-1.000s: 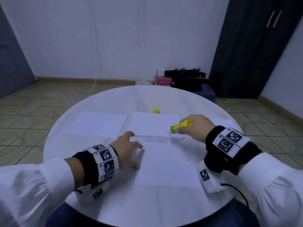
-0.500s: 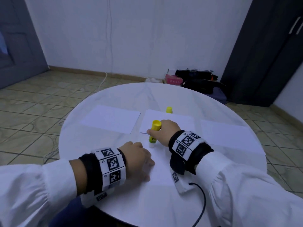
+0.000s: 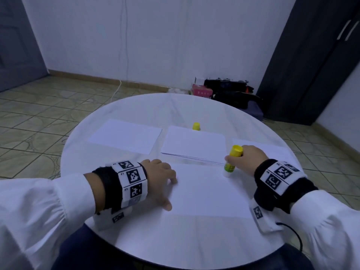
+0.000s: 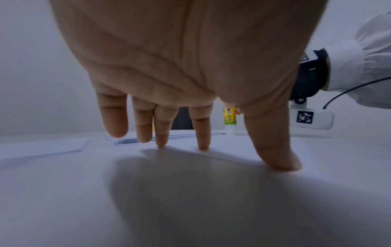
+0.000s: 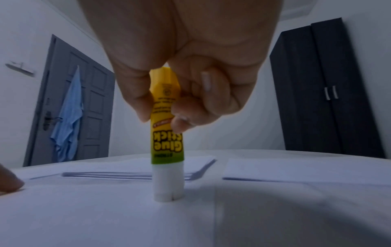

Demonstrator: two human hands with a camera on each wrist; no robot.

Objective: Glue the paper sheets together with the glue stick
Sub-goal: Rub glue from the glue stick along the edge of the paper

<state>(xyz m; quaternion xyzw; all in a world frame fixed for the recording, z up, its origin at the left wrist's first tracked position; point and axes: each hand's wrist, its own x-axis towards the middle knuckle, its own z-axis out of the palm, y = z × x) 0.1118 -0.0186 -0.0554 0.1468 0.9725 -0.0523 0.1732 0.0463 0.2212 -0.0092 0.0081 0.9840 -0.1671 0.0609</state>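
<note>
A white paper sheet (image 3: 206,190) lies on the round table in front of me. My right hand (image 3: 247,158) grips the yellow glue stick (image 3: 231,160) upside down, its white glue end pressed on the sheet's far right corner (image 5: 168,192). My left hand (image 3: 159,180) rests spread on the sheet's left part, fingertips (image 4: 203,145) and thumb pressing it flat. Behind lies a stack of sheets (image 3: 194,145), with the yellow cap (image 3: 196,126) standing at its far edge.
One single sheet (image 3: 126,136) lies at the far left of the white table (image 3: 175,250), another (image 3: 259,149) at the far right behind my right hand. A cable runs off my right wrist. Bags and a dark wardrobe (image 3: 311,65) stand beyond the table.
My right hand turned the glue stick upright onto the near sheet, was near its far left part half a second ago, and now stands at its far right corner. My left hand stays pressing.
</note>
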